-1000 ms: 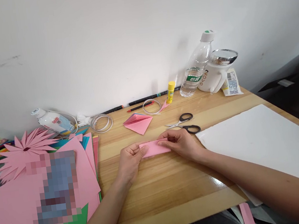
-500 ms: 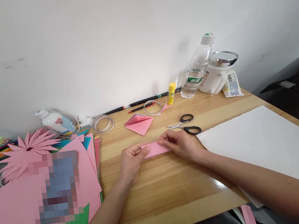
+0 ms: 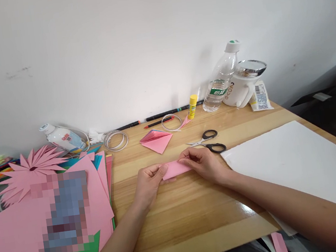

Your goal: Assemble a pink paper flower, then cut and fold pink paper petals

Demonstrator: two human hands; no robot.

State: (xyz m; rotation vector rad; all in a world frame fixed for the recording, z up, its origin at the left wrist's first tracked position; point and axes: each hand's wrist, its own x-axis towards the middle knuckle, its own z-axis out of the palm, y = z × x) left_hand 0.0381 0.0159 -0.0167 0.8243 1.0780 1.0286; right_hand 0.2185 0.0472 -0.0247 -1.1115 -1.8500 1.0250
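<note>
A small folded strip of pink paper [image 3: 175, 169] is held between my two hands, just above the wooden table [image 3: 183, 223]. My left hand [image 3: 150, 182] pinches its left end, thumb on top and fingers partly hidden below. At the other end, my right hand [image 3: 202, 163] grips the strip between thumb and bent fingers. Beyond the hands lies a stack of folded pink paper [image 3: 157, 141]. Black-handled scissors [image 3: 207, 140] rest with blades apart, behind my right hand.
A glue stick [image 3: 193, 107], tape rolls [image 3: 116, 140] and pens line the wall. A water bottle [image 3: 219, 82] and a white mug [image 3: 240, 87] stand back right. White board [image 3: 296, 162] covers the right side. Pink sheets [image 3: 16, 241], a pixelated object and a paper fan flower [image 3: 33, 170] lie left.
My left thumb and fingers have shifted slightly along the pink paper, and its left end has tilted a little downward. The right hand's grip looks the same.
</note>
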